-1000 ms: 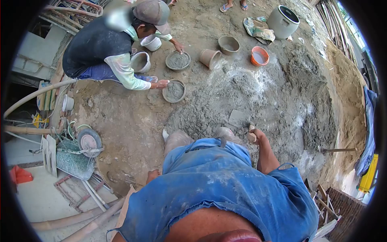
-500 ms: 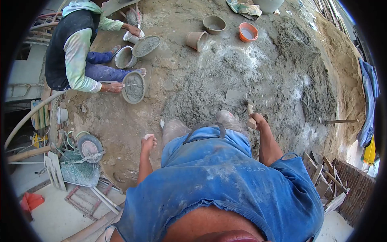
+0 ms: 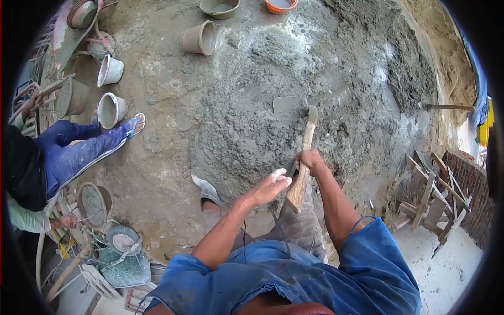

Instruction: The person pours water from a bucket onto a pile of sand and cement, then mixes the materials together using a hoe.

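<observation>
My right hand is wrapped round the wooden handle of a hoe. The hoe's flat blade lies on wet grey mortar in front of me, partly smeared with it. Close to the butt of the handle is my left hand, its fingers parted and holding nothing, with white residue on the fingertips. A small gap shows between it and the handle. My legs and one grey-coated foot are at the mortar's near edge.
A co-worker at left carries two mortar buckets, one nearer me. White pails, a brown bucket and an orange bucket stand beyond. A wheelbarrow is lower left; scrap wood lies right.
My left hand has come from my side to near the hoe's handle and its fingers have opened. The hoe handle has swung toward me. The co-worker has lifted the buckets and moved left.
</observation>
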Available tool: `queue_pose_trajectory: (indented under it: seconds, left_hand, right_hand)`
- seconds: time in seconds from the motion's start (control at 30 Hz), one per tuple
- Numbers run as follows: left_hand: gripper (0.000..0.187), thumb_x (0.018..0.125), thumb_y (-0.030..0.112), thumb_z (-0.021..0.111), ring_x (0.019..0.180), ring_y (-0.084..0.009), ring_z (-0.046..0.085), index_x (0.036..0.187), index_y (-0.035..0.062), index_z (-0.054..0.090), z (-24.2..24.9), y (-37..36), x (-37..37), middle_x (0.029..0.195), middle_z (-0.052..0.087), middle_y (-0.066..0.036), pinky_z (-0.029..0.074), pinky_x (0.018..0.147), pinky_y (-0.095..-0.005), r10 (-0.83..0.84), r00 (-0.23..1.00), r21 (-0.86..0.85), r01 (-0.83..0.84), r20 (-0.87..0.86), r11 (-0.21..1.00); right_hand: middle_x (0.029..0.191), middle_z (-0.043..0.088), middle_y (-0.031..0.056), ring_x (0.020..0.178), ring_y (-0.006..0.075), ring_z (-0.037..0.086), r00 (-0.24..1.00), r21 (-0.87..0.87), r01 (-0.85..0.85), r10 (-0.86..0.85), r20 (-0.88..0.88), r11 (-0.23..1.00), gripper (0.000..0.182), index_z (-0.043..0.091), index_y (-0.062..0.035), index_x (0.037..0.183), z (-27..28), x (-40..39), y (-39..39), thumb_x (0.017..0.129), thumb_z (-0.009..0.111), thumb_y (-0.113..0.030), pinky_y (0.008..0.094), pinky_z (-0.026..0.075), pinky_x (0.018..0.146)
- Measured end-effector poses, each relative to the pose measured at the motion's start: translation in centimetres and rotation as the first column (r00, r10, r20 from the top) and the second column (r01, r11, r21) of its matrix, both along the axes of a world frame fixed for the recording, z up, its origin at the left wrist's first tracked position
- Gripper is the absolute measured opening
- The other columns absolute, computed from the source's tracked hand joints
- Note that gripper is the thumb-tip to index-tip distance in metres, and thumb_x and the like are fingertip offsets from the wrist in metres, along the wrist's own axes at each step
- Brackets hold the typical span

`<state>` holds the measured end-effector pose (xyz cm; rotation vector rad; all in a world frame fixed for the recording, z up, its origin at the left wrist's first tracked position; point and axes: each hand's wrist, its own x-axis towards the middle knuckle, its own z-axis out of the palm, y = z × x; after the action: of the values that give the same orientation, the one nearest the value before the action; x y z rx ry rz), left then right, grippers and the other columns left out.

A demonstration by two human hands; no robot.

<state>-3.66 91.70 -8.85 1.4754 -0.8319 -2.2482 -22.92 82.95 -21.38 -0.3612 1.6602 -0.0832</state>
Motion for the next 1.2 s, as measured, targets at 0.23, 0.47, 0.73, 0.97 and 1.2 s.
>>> queue_pose_trajectory:
  seconds: [0.23,0.47,0.73,0.97,1.2]
  left_hand:
    - [0.083,0.080,0.023,0.073,0.098,-0.0227,0.061,0.142,-0.0096,0.027,-3.1,8.0,-5.7,0.115,0.058,-0.021,0.049,0.087,-0.0321,-0.115,0.981,0.215,0.148,-0.159,0.965]
    - [0.068,0.069,0.020,0.070,0.094,-0.0362,0.066,0.129,-0.0003,0.045,-0.1,13.9,-4.5,0.100,0.064,-0.025,0.050,0.082,-0.0417,-0.256,0.951,0.282,0.202,0.172,0.938]
    - [0.057,0.070,0.015,0.068,0.086,-0.0394,0.067,0.124,0.0054,0.050,-23.4,-9.1,-2.5,0.090,0.067,-0.023,0.052,0.077,-0.0481,-0.074,0.760,-0.228,0.285,0.646,0.931]
    - [0.046,0.072,0.015,0.071,0.084,-0.0402,0.068,0.113,0.0013,0.057,-29.3,-10.5,2.4,0.089,0.068,-0.024,0.054,0.077,-0.0467,-0.223,0.718,-0.018,0.312,0.659,0.950]
    - [0.043,0.068,0.018,0.075,0.083,-0.0419,0.067,0.104,0.0023,0.059,-21.9,8.8,1.4,0.084,0.068,-0.023,0.054,0.074,-0.0490,-0.221,0.814,0.147,0.168,0.537,0.975]
  right_hand:
    - [0.060,0.052,0.0020,0.047,0.0150,0.052,0.743,0.343,0.498,-0.595,0.305,0.797,0.015,0.054,-0.0072,0.080,-15.2,-5.3,1.4,0.091,0.062,-0.011,0.0290,0.049,0.043]
    - [0.067,0.052,0.0060,0.050,0.0176,0.054,0.766,0.077,0.571,-0.564,0.307,0.817,0.022,0.048,-0.0040,0.088,-6.9,-1.8,3.9,0.081,0.068,0.002,0.0323,0.048,0.042]
    - [0.061,0.054,0.0043,0.049,0.0140,0.056,0.822,-0.368,0.478,-0.258,0.508,0.798,0.018,0.052,-0.0028,0.081,-21.7,1.4,-25.9,0.089,0.067,-0.009,0.0271,0.051,0.044]
    - [0.061,0.057,0.0108,0.047,0.0180,0.058,0.985,-0.421,0.169,-0.164,0.050,0.891,0.011,0.051,0.0092,0.085,-29.5,9.4,-26.8,0.082,0.060,0.003,0.0350,0.053,0.044]
    - [0.058,0.057,0.0089,0.041,0.0162,0.055,0.986,-0.325,0.026,-0.078,-0.150,0.945,0.018,0.048,0.0022,0.085,-21.8,10.9,-6.2,0.076,0.064,0.002,0.0303,0.044,0.036]
